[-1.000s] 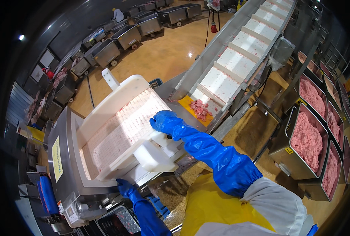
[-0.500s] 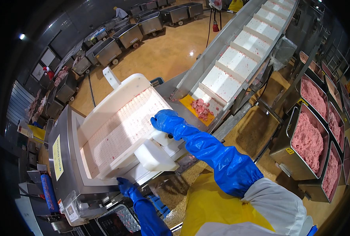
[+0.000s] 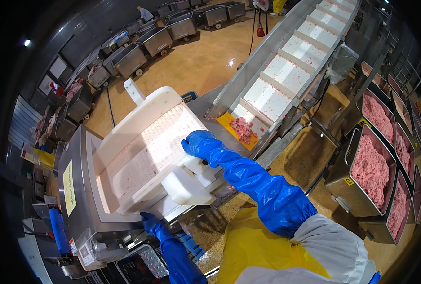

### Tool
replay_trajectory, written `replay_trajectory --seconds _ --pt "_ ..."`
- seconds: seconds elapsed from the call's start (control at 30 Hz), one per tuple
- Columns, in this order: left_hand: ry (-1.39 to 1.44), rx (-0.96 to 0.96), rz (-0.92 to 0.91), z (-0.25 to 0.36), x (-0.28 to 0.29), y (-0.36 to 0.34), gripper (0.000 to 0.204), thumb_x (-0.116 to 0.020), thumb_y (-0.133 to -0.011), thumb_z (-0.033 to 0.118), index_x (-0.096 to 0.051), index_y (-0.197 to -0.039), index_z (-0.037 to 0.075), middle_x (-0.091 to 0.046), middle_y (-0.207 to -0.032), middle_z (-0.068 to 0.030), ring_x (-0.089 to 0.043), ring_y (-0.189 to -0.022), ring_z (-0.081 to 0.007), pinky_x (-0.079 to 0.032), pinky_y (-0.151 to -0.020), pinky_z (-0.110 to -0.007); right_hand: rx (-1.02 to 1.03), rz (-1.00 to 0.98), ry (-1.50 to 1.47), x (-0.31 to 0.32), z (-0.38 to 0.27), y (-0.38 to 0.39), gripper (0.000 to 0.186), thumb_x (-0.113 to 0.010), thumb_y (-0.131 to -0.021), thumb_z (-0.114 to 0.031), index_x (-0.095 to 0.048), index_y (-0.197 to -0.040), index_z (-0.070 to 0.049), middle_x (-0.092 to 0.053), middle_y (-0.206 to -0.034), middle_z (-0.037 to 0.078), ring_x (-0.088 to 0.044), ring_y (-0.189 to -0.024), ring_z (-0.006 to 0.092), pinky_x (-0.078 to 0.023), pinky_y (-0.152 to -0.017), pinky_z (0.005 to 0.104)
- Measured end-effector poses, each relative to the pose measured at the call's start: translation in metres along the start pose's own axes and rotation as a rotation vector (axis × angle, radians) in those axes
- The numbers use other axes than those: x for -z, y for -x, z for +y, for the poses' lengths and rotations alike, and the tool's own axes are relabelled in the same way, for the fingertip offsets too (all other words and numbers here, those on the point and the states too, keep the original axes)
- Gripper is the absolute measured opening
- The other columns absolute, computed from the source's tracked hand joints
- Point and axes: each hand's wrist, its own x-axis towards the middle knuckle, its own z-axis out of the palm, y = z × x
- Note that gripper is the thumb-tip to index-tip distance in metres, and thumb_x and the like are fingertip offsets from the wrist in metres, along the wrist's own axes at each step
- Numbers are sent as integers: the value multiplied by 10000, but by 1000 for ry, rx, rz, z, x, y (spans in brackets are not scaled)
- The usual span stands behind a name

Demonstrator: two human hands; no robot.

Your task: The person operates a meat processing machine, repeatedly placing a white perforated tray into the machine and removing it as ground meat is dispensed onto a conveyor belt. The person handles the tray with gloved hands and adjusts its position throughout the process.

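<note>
My right hand (image 3: 197,143), in a long blue glove, is closed on the near end of the white plastic guard (image 3: 137,191) of a steel machine (image 3: 82,177). The guard frames a pale perforated belt (image 3: 139,151) flecked with pink bits. My left hand (image 3: 153,222), also blue-gloved, rests at the machine's lower front edge; its fingertips are too dark to make out. Beyond the belt, pink meat pieces (image 3: 242,129) lie on a yellow plate at the foot of a white inclined conveyor (image 3: 293,61) with cross cleats.
Steel bins of pink minced meat (image 3: 369,168) stand at my right. Steel wheeled carts (image 3: 156,40) line the far left side. A co-worker in white (image 3: 145,14) bends among them, and another person's yellow-clad legs (image 3: 277,6) show at the top. A crate (image 3: 141,262) sits low left.
The view has shifted very slightly. Both my hands stay in place. The yellow-clad person at the top has moved a little; otherwise nothing has visibly changed.
</note>
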Motion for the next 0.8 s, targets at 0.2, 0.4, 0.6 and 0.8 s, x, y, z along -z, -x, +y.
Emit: replay_trajectory --seconds 0.2,0.4,0.6,0.8 --pt "-6 5 7 0 3 1 749 -281 -996 625 -739 -1059 35 -713 -989 -242 -664 -943 -467 -526 -814 -540 -74 -70 -71 9 -7 4 454 -483 -953 -430 -750 -953 -64 -722 -909 179 -702 -741 376 -574 -766 486" --pt "32 23 18 3 0 1 748 -290 -973 650 -748 -1057 65 -715 -1024 -228 -661 -990 -449 -510 -859 -534 -40 -47 -32 4 -4 -1 450 -488 -958 -431 -750 -947 -64 -724 -903 168 -704 -734 369 -581 -754 472" --pt "36 33 -34 2 5 -2 741 -303 -972 663 -744 -1077 77 -719 -1014 -215 -670 -964 -446 -528 -824 -516 -19 -12 -20 -1 -3 -3 447 -511 -932 -450 -758 -936 -78 -718 -923 174 -685 -815 400 -550 -810 491" --pt "87 17 -12 1 -1 1 766 -305 -957 695 -748 -1035 76 -727 -979 -199 -667 -949 -442 -521 -822 -514 -41 -46 8 -1 -2 -7 451 -506 -934 -452 -757 -958 -78 -715 -907 187 -688 -808 397 -554 -810 492"
